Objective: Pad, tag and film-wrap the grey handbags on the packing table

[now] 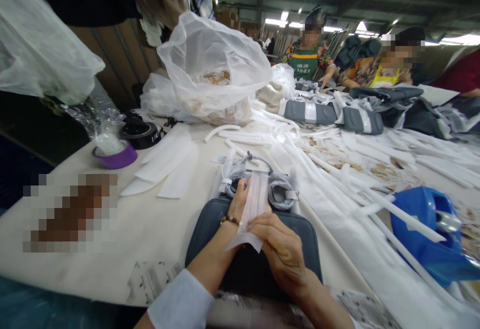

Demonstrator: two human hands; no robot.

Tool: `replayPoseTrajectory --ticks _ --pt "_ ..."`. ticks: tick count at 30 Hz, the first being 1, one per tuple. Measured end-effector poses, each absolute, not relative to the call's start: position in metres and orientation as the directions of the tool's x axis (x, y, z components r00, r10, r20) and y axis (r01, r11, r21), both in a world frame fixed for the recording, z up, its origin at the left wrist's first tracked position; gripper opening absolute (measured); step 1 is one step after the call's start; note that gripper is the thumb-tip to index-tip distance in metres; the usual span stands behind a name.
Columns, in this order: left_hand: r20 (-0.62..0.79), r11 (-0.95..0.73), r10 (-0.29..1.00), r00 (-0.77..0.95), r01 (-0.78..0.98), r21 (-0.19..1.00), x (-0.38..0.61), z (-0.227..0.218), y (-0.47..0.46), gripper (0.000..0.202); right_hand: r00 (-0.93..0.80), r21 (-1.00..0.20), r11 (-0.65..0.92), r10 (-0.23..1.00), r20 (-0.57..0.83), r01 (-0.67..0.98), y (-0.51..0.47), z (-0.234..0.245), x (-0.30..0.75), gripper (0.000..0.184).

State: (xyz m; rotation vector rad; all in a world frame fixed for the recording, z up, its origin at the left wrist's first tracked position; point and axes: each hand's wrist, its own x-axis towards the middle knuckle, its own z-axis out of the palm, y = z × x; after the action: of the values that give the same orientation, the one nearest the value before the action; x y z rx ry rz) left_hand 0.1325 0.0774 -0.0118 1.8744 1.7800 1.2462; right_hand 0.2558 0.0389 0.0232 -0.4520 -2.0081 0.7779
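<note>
A dark grey padded piece (pixel 210 229) lies on the table in front of me, with grey bagged cable coils (pixel 279 191) at its far end. A white foam strip (pixel 255 204) runs across it. My left hand (pixel 237 204), with a bead bracelet at the wrist, lies on the strip's far part, fingers flat against it. My right hand (pixel 279 249) pinches the strip's near end, fingers curled over it.
Long white foam strips (pixel 337 179) cover the table to the right. A blue tape dispenser (pixel 431 234) sits at right, a black tape roll (pixel 140 134) and purple bowl (pixel 116 158) at left, a big plastic bag (pixel 213 69) behind. Two people work at the far end.
</note>
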Motion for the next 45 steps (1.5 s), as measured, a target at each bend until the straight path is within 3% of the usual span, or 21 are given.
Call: replayPoseTrajectory --ticks 4,9,15,19,24,27,31,38,43,45 --pt "0.346 -0.249 0.936 0.069 0.824 0.508 0.133 -0.007 0.070 0.032 -0.494 -0.725 0.688 0.638 0.591 0.020 0.028 0.016 0.266 0.021" --pt "0.293 -0.245 0.943 0.160 0.928 0.280 0.131 -0.005 0.067 0.039 -0.483 -0.773 0.634 0.673 0.560 -0.012 0.020 0.008 0.275 0.018" --pt "0.234 -0.290 0.935 0.267 0.955 0.069 0.127 -0.001 0.065 0.040 -0.481 -0.834 0.550 0.719 0.501 -0.046 0.021 -0.006 0.275 0.013" --pt "0.192 -0.405 0.896 0.401 0.914 -0.024 0.116 0.006 0.067 0.035 -0.451 -0.875 0.483 0.775 0.444 -0.031 0.023 -0.012 0.275 0.012" --pt "0.175 -0.540 0.814 0.554 0.833 -0.121 0.092 0.018 0.049 0.032 -0.490 -0.814 0.581 0.708 0.509 -0.005 0.021 -0.016 0.277 0.012" --pt "0.278 -0.517 0.788 0.549 0.836 -0.184 0.080 0.018 0.017 0.039 -0.525 -0.739 0.674 0.634 0.568 0.016 0.020 -0.018 0.277 0.014" --pt "0.420 -0.599 0.661 0.622 0.774 -0.204 0.078 0.007 -0.024 0.045 -0.543 -0.634 0.772 0.547 0.637 0.033 0.020 -0.017 0.276 0.019" --pt "0.320 -0.672 0.671 0.668 0.731 -0.116 0.092 -0.005 -0.032 0.049 -0.667 -0.461 0.877 0.423 0.613 0.133 0.012 -0.017 0.278 0.023" --pt "0.216 -0.684 0.701 0.680 0.726 -0.068 0.092 -0.005 -0.036 0.093 -0.759 -0.408 0.900 0.370 0.536 0.151 0.001 -0.017 0.282 0.024" --pt "0.213 -0.679 0.706 0.676 0.731 -0.067 0.093 -0.005 -0.039 0.094 -0.789 -0.414 0.898 0.360 0.498 0.149 -0.006 -0.013 0.289 0.030"
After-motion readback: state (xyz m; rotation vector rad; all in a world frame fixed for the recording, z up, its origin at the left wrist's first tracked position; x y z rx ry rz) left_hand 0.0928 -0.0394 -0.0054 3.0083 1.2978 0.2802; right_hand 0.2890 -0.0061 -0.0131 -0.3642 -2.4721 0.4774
